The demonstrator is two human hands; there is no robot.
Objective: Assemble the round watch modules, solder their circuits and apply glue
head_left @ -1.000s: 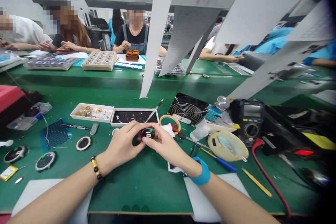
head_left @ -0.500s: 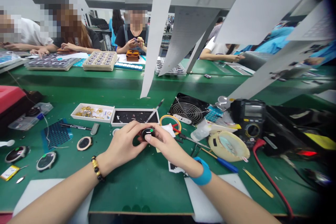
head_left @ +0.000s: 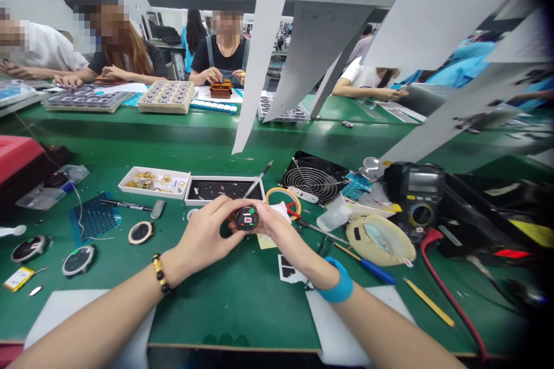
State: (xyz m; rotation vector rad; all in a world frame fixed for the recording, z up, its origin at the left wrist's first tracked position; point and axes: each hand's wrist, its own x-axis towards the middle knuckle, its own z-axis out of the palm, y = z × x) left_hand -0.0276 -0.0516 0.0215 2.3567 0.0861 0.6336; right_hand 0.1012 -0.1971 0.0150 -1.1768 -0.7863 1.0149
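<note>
A small round black smartwatch (head_left: 246, 218) is held up over the bench, its face toward me with small white, red and green marks lit on it. My left hand (head_left: 210, 229) grips its left side, thumb below and fingers behind. On the other side, my right hand (head_left: 276, 226) has its fingers wrapped round the rim. Both hands' fingertips are partly hidden behind the watch. To the left on the green bench lie a rose-gold round watch face (head_left: 141, 233), a silver watch case (head_left: 78, 260) and another dark watch case (head_left: 29, 249).
Behind my hands stand a white box of gold rings (head_left: 152, 182) and a black-lined tray (head_left: 203, 189) with a pen. Rightward are a fan (head_left: 314, 180), a tape roll (head_left: 283, 199), a cream bowl (head_left: 381, 239) and a multimeter (head_left: 418, 196). Co-workers sit across the bench.
My right thumb has moved off the watch face, which now shows lit marks. Both hands still hold the watch. Across the bench, a co-worker's hands have lowered to an orange-brown block.
</note>
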